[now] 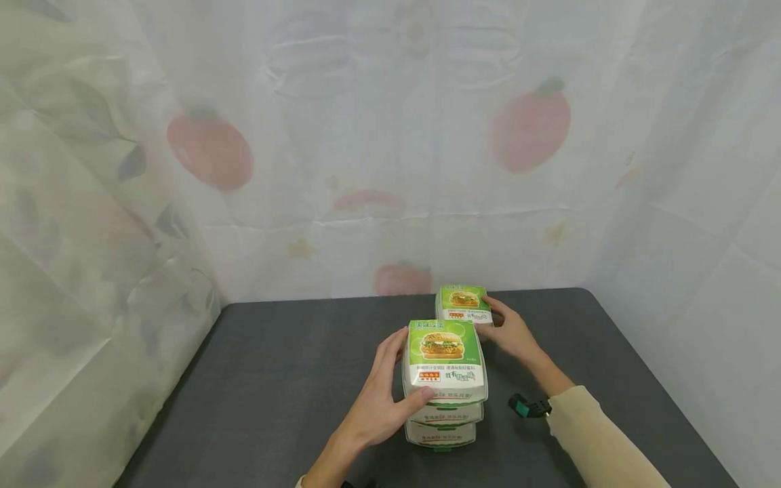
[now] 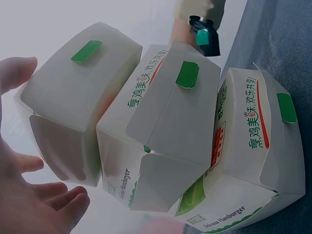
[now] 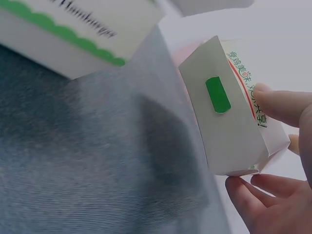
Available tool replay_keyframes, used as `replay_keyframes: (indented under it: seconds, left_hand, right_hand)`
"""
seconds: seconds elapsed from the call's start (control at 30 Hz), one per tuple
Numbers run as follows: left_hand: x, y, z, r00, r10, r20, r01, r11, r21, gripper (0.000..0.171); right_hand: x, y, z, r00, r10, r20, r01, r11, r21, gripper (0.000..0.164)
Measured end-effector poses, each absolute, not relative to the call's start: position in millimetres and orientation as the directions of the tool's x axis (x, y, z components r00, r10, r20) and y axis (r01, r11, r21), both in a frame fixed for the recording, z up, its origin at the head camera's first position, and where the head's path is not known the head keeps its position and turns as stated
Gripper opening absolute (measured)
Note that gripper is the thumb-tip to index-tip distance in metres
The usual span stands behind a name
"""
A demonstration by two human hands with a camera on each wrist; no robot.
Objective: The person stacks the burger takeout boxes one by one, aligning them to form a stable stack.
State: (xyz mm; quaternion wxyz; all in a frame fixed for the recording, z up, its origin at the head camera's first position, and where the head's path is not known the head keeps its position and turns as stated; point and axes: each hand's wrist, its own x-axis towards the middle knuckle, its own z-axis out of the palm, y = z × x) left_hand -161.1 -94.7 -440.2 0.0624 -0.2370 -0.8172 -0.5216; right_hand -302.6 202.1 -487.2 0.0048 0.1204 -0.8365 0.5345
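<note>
Three green-and-white burger boxes stand stacked in the head view. My left hand [image 1: 375, 410] holds the top box [image 1: 448, 376], thumb at its front and fingers along its left side. Below it are the middle box [image 1: 454, 413] and the bottom box [image 1: 441, 435]. The left wrist view shows the top box [image 2: 73, 92] at an angle to the middle one. Behind the stack, my right hand [image 1: 515, 335] grips another burger box [image 1: 453, 314] by its right side. In the right wrist view, the thumb lies on this box's lid [image 3: 248, 97] and the fingers touch its side.
The dark table [image 1: 293, 379] extends on both sides of the stack. A pale curtain [image 1: 366, 135] with printed fruit rises at its back edge, and sheeting hangs left and right. A black-and-green band [image 1: 527, 407] is on my right wrist.
</note>
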Motion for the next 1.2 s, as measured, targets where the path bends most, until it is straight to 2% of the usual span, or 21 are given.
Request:
replay_keyframes:
  seconds: [0.23, 0.53, 0.87, 1.2]
  left_hand:
    - [-161, -95, -440, -0.875, 0.327, 0.357, 0.463, 0.344, 0.817, 0.090]
    - [-162, -93, -439, -0.874, 0.321, 0.364, 0.466, 0.348, 0.813, 0.091]
    - [-162, -91, -439, -0.871, 0.327, 0.365, 0.471, 0.349, 0.810, 0.089]
    - [-161, -91, -439, -0.869, 0.323, 0.374, 0.476, 0.340, 0.811, 0.090]
  right_hand:
    - [-301, 205, -462, -0.970, -0.184, 0.158, -0.218, 0.373, -0.902, 0.087]
    - [-293, 207, -419, -0.957, -0.188, 0.219, -0.278, 0.401, -0.873, 0.084]
    - [-278, 211, -382, -0.957, -0.167, 0.238, -0.287, 0.407, -0.867, 0.082]
    - [-252, 216, -348, -0.943, -0.196, 0.268, -0.320, 0.322, -0.891, 0.078]
